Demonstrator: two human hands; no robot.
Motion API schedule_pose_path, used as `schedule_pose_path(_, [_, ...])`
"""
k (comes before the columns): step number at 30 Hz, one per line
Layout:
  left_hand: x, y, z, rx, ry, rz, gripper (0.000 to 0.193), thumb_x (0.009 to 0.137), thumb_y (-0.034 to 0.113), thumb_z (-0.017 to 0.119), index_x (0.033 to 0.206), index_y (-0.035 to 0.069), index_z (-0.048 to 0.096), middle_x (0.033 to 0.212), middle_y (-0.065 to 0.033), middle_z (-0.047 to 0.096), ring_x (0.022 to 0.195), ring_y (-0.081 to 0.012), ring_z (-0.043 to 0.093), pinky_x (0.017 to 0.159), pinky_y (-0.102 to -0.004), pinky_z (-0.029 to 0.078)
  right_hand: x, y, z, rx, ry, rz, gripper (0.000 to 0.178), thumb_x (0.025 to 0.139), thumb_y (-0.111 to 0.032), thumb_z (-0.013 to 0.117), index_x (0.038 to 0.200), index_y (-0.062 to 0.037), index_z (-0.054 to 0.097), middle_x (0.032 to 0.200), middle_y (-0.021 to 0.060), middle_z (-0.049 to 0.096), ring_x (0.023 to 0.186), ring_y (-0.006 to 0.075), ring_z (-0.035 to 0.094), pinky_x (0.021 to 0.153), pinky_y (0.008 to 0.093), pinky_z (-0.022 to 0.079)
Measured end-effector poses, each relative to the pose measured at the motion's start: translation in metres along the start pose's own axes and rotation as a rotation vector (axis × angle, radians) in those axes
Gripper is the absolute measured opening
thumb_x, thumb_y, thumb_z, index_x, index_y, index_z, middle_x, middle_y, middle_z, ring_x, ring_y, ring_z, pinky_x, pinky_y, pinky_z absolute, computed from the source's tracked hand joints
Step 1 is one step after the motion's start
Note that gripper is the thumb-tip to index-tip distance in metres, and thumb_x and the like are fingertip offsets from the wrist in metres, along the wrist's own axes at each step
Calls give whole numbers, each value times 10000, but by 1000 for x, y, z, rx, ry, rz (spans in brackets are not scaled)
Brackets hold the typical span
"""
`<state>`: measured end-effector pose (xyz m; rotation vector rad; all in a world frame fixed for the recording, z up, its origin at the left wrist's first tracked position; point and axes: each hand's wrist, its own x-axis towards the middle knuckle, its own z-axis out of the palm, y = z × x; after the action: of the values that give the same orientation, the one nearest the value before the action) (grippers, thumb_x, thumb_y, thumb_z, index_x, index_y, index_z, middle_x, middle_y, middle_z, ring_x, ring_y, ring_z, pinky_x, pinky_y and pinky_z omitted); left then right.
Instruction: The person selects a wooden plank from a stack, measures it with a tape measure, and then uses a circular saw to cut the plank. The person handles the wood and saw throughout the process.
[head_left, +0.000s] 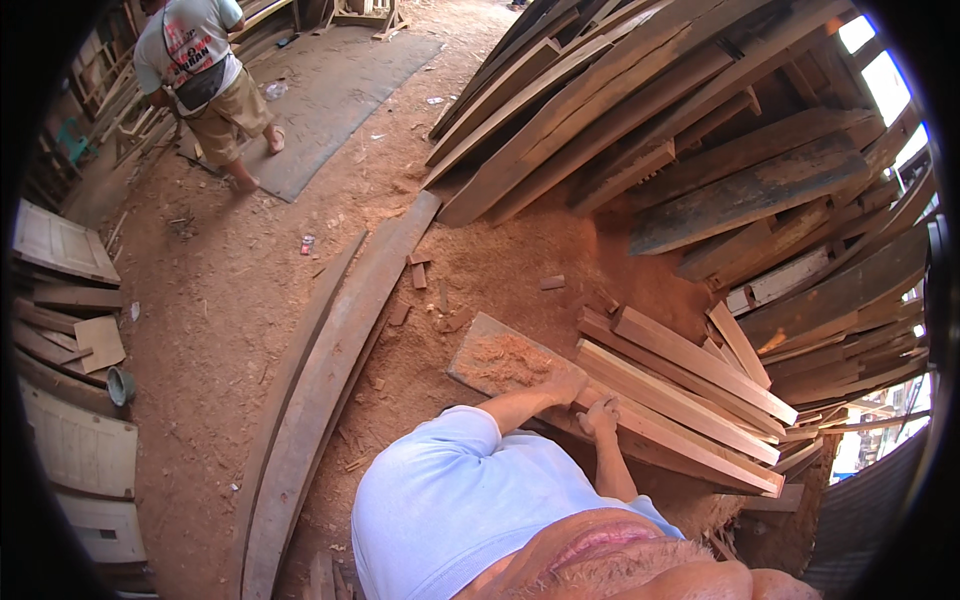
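My left hand [567,386] lies at the near-left end of a long reddish wooden plank [690,446]; its fingers are too unclear to read. Close beside it, my right hand [601,415] is closed at the plank's near edge. What it holds, if anything, is hidden. Under the planks is a broad wooden board [470,350], with a heap of wood shavings [508,362] on its left end. More sawn planks [700,370] lie side by side beyond my hands, pointing away to the right.
Tall timber boards [600,110] lean at the back right. Long curved slabs [335,380] lie on the sawdust-covered ground to my left, near small wood offcuts [418,273]. A person [205,80] stands at the far left by a flat grey sheet [330,100]. Panel doors [80,440] line the left side.
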<state>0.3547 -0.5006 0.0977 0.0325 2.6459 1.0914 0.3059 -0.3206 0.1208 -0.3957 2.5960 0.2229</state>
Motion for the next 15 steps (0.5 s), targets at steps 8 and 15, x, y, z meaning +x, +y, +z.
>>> schedule_pose_path(8, [10, -2, 16, 76, 41, -91, 704, 701, 160, 871, 1317, 80, 540, 1286, -267, 630, 1210, -467, 630, 968, -550, 523, -9, -4, -6, 12, 56, -57, 1114, 839, -392, 781, 1572, 144, 135, 1626, 409, 145, 1420, 638, 305, 1199, 562, 343])
schedule_pose_path(15, [9, 1, 17, 39, 37, -114, 718, 708, 143, 861, 1350, 104, 542, 1322, -255, 614, 1213, -462, 630, 982, -545, 516, -15, 3, -8, -25, 56, -102, 1076, 862, -387, 764, 1588, 104, 139, 1639, 379, 141, 1422, 624, 304, 1193, 564, 348])
